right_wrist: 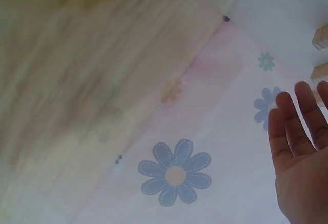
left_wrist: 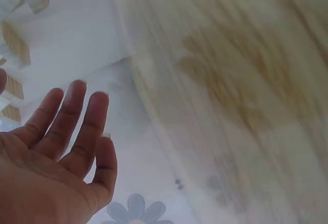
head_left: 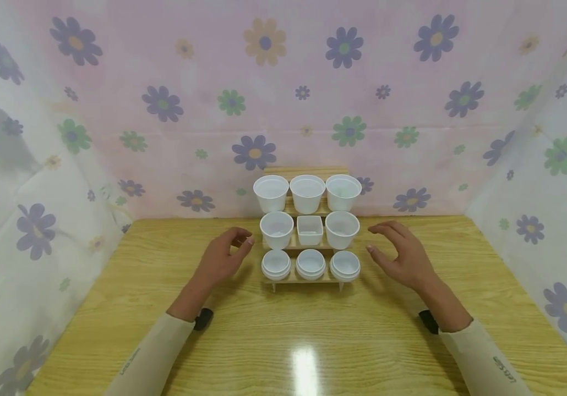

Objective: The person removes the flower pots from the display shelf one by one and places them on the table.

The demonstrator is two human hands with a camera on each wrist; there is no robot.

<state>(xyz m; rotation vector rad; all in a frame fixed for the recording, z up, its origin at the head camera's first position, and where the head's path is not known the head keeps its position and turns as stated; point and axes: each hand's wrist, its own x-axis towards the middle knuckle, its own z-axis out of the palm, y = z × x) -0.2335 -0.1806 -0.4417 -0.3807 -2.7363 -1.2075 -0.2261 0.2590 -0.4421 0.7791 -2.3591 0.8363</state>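
Observation:
A wooden tiered rack (head_left: 305, 171) stands on the table in the head view, carrying white containers on three levels. Its top level has three tall round cups (head_left: 307, 203). On the middle level a square cup (head_left: 310, 237) sits between two round cups (head_left: 277, 239). Three low round tubs (head_left: 310, 270) line the bottom level. My left hand (head_left: 221, 258) hovers just left of the rack, fingers loosely bent and holding nothing. On the other side my right hand (head_left: 404, 258) is held apart from the rack, fingers spread and relaxed. Both wrist views show bare palms and the rack's ends.
Around the rack lies a wood-grain table (head_left: 308, 330) with a bright light reflection near its front. A pink flowered backdrop (head_left: 308, 115) rises right behind the rack. White flowered side sheets (head_left: 536, 181) flank the table. Dark straps show at both wrists.

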